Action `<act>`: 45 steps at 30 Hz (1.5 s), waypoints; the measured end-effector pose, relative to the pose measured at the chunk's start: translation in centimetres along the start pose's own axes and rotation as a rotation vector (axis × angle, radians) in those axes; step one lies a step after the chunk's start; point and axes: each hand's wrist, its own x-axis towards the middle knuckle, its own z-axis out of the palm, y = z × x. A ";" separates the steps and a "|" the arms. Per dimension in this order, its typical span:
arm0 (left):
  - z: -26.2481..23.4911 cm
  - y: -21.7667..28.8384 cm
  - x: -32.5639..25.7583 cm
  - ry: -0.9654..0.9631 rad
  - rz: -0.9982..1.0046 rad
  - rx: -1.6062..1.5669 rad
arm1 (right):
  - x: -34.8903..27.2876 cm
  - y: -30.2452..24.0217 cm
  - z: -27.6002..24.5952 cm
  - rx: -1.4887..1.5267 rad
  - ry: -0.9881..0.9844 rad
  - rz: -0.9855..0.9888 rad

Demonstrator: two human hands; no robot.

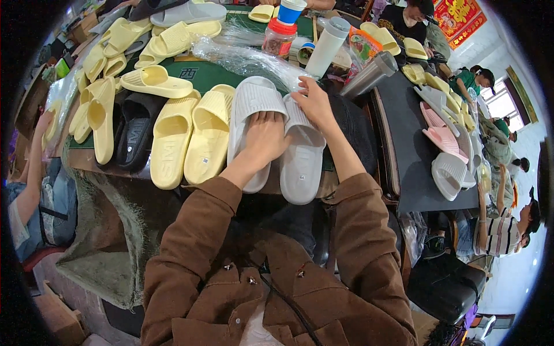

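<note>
Person in brown sleeves (pixel 193 236) is leaning over a green-topped counter (pixel 218 79), both hands working at a grey pair. Left grip (pixel 265 137) is dipping into the left grey slipper (pixel 255 92), fingers disappearing under the ribbed strap; from here I am not managing to tell whether they are closing on anything. Right grip (pixel 316 105) is touching the right grey slipper (pixel 301 164) at the outer side of its strap, fingers bending; whether it is pinching, I am not able to tell. Both grey slippers are lying side by side at the near edge, toes pointing away from the wearer of the sleeves, heels jutting over. Just left, a yellow pair (pixel 170 144) is lying the same way; beyond it, a black slipper (pixel 138 130) is sitting among more yellow ones. Clear plastic wrap (pixel 242 55) is spreading behind the grey pair. A red-lidded jar (pixel 279 41), a white bottle (pixel 328 49) and a grey tumbler (pixel 369 75) are standing farther back. On a dark side counter (pixel 415 179), pink slippers (pixel 447 141) are resting. At far left, a co-worker's hand (pixel 44 122) is touching a yellow slipper.
</note>
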 end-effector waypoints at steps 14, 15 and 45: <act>0.2 -0.2 -0.2 0.084 0.006 -0.015 | 3.7 -1.8 4.1 -0.012 -0.319 0.258; 0.2 -0.2 -0.3 0.087 0.010 -0.010 | 3.6 -1.8 4.0 0.003 -0.329 0.238; -1.5 -2.9 7.2 -0.028 -0.042 -0.414 | -1.1 -1.4 1.4 0.873 -0.095 0.378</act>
